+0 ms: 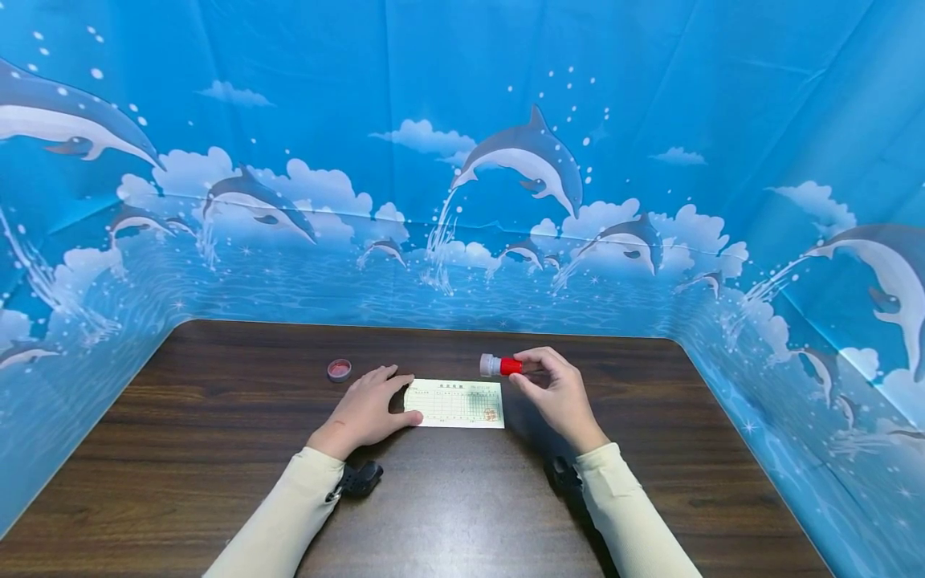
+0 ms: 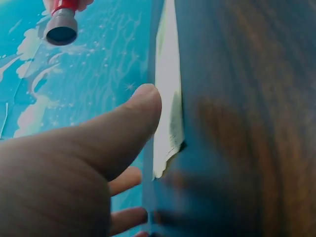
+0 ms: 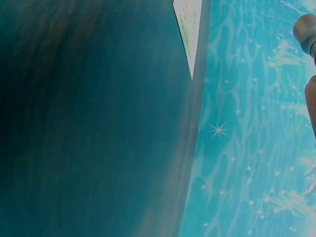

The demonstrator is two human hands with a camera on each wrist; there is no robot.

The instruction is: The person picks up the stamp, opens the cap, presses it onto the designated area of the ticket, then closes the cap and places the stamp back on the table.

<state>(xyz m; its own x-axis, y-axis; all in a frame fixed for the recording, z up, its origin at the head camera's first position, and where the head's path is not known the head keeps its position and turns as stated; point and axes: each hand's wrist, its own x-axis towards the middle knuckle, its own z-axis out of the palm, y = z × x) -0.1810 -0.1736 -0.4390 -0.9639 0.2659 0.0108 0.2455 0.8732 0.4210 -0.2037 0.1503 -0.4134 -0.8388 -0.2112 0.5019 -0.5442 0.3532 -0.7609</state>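
A pale green printed receipt pad lies flat on the table, with an orange-red mark at its lower right. My left hand is spread at the pad's left end. Its thumb and a finger touch the edge, and the left wrist view shows the thumb extended along the paper. Above the pad's upper right corner, my right hand pinches a red-handled stamp between thumb and fingers. The stamp is held sideways, its greyish round end pointing left; in the right wrist view only that end and a fingertip show.
A small round cap or ink tin, reddish inside, sits on the dark wood table beyond my left hand. A blue dolphin-print curtain borders the table's back and sides. Black wrist devices are strapped to both wrists.
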